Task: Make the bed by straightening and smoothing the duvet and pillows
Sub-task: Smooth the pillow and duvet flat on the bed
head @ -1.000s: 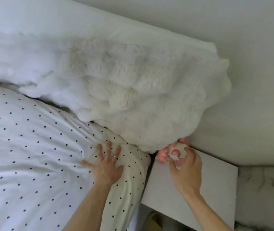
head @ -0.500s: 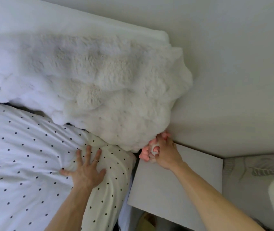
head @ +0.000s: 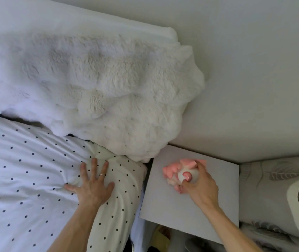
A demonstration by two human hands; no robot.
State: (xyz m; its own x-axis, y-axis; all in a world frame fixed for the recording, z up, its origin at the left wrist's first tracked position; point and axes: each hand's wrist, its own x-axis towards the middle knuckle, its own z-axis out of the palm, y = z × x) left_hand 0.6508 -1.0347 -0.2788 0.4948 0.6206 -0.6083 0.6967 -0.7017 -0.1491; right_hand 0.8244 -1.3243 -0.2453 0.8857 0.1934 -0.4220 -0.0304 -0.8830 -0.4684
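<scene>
**Change noted.** Within the last second the right hand [head: 201, 186] carried a small pink and white soft toy [head: 179, 170] away from the lower corner of the fluffy white pillow [head: 99, 91] and out over the bedside surface [head: 172, 211]. The toy appeared to rest on the surface, apart from the pillow.

**Judgement.** The stray item was off the bed, leaving the pillow and the duvet's corner free for straightening. Neither looked smoothed yet.

**Right hand.** The arm reached forward across the surface, with the grip clamped on the toy from above.

**Left hand [head: 93, 186].** This hand had stayed where it was. It lay palm down on the spotted duvet [head: 26, 170] near its top corner, just below the pillow's lower edge. The grip was apart, fingers spread flat and holding nothing. Creases fanned out from under the fingertips.

**Pillow.** It lay at the head of the bed, with its right end against the wall [head: 254, 70].
</scene>
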